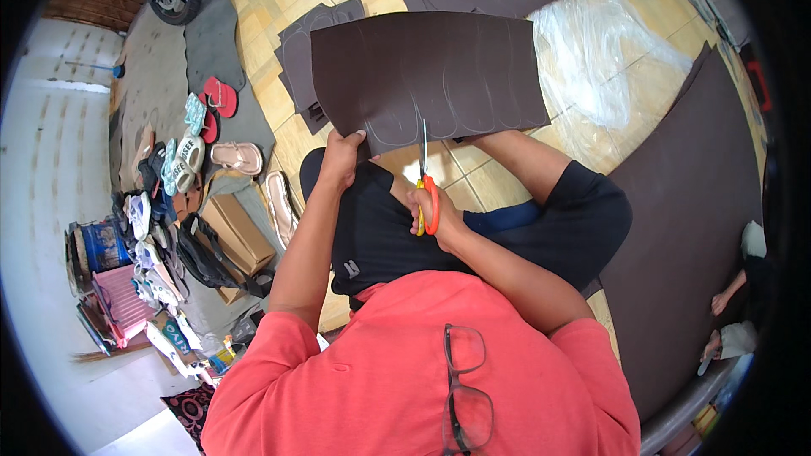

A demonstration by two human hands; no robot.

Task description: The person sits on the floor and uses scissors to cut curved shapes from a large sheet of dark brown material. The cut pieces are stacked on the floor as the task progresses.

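A dark brown sheet (422, 59) with pale sole-shaped outlines drawn on it is held up over my crossed legs. My left hand (342, 159) grips its near left corner, thumb on top and the other fingers underneath. In my right hand (441, 213) is a pair of scissors (433, 203) with orange and yellow handles, the fingers wrapped through the loops. The blades point away from me and overlap the sheet's near edge, right of my left hand, between two outlines. Whether the blades are parted is too fine to tell.
Cut brown pieces (296, 55) lie beyond the sheet at the left, beside crumpled clear plastic (591, 59) at the right. A large brown sheet (684, 245) covers the right floor, where another person's hand (721, 302) shows. Sandals (236, 157) and a cardboard box (236, 232) are at the left.
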